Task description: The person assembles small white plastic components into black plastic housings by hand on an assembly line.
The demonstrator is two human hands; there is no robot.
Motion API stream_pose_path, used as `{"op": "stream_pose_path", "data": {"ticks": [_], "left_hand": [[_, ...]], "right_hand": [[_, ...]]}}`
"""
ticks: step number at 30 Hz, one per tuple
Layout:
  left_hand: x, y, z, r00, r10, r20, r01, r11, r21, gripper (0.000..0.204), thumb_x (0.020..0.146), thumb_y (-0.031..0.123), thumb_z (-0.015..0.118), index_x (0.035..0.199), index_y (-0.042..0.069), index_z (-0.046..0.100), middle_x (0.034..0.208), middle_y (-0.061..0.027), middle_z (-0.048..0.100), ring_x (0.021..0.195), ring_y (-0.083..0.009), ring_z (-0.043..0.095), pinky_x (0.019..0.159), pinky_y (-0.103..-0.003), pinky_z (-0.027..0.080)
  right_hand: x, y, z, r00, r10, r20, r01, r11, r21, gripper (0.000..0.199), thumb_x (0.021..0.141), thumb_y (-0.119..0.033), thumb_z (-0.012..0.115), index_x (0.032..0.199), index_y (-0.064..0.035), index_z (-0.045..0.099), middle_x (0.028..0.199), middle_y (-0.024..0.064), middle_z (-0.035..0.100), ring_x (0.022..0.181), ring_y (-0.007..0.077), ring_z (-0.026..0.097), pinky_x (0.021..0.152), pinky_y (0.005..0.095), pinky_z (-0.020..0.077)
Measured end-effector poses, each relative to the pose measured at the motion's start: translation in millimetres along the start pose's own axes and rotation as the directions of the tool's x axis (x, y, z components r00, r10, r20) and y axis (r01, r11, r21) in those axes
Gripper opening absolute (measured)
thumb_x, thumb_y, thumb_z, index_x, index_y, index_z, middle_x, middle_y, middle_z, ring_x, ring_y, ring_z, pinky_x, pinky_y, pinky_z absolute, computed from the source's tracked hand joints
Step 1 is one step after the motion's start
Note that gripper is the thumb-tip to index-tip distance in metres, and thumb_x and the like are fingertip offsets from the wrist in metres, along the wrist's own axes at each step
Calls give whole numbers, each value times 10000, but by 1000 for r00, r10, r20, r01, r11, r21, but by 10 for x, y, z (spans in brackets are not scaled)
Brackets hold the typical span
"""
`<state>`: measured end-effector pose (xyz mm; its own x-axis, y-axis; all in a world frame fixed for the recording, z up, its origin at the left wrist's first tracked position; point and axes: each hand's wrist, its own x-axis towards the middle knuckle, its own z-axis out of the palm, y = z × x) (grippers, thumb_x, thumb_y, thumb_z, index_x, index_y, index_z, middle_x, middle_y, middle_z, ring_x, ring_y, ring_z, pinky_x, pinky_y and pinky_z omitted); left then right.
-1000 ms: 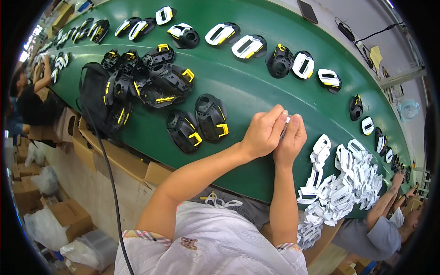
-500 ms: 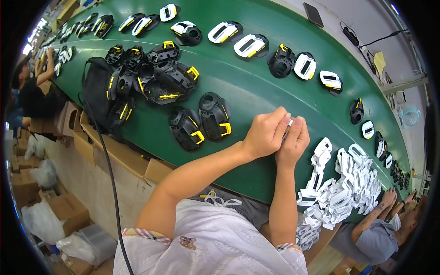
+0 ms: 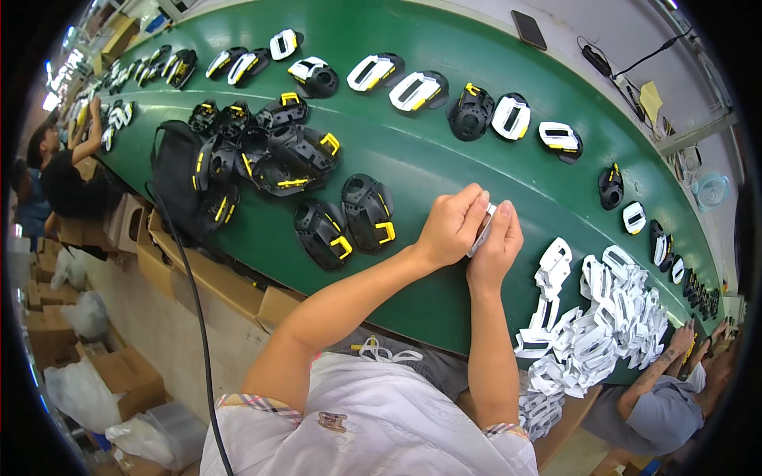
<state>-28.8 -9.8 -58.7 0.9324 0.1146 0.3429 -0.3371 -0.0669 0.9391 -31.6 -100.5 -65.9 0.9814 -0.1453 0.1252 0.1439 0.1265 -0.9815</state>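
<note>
One white piece is gripped between both hands, over the right half of the green surface, closer to the near edge than the pile's upper tip is to the far one. Compared with half a second ago, a longer strip of its edge shows between the fingers; a moment earlier little more than a tip did. The left hand is closed, thumb and curled fingers on one side of the piece; the right hand is closed against the other. That suggests the piece is being turned or worked rather than laid down, so handling of it seems unfinished. The two black shells left of the hands and the white pile to their right, near the near edge, look unchanged; their small shifts in view fit a head movement.

Most of the held piece is hidden by the fingers, so its shape, its facing side and any flexing cannot be told. The pile's lower end passes beyond the near edge, and what supports it there is unclear. Toward both far ends, the row of black-and-white units shrinks into blur. At right, a co-worker is partly cut off by the dark rim.
</note>
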Motion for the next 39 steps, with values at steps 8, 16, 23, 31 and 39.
{"op": "stream_pose_path", "data": {"ticks": [8,16,23,31,39], "left_hand": [[462,9,-116,994,-10,-106,43,949,313,238,858,228,554,873,-9,536,703,-146,577,681,-312,576,634,-399,446],[1491,-264,-88,979,-200,-32,73,201,977,680,699,530,672,1036,-52,574,1112,-211,514,1061,-320,468,875,-403,394],[1260,-140,-111,999,-30,-16,27,412,911,730,656,415,759,1137,-38,449,1077,-207,547,979,-315,526,846,-397,410],[366,51,-134,972,-234,-27,234,952,196,555,798,461,627,1023,-38,535,992,-208,568,943,-318,557,842,-363,427],[262,-100,-102,949,-299,95,314,920,-233,477,961,405,384,870,-27,563,808,-118,564,766,-182,497,722,-303,399]], "right_hand": [[92,77,-76,995,79,53,-82,994,65,192,938,-172,486,805,-37,517,697,-31,486,600,21,392,535,189,331],[60,69,-9,995,66,72,-69,997,46,163,921,-159,516,841,-18,531,698,-29,499,612,23,425,536,183,349],[154,-74,-110,998,29,-57,-18,985,173,128,918,-143,506,963,-25,529,836,3,555,665,39,463,563,196,360],[284,-292,-331,981,-45,-187,130,873,471,329,915,-89,497,1217,33,453,992,62,570,881,126,559,770,265,464],[185,-271,-171,997,-72,9,69,984,163,356,848,8,591,1194,40,513,992,90,618,868,113,590,762,218,457]]}}
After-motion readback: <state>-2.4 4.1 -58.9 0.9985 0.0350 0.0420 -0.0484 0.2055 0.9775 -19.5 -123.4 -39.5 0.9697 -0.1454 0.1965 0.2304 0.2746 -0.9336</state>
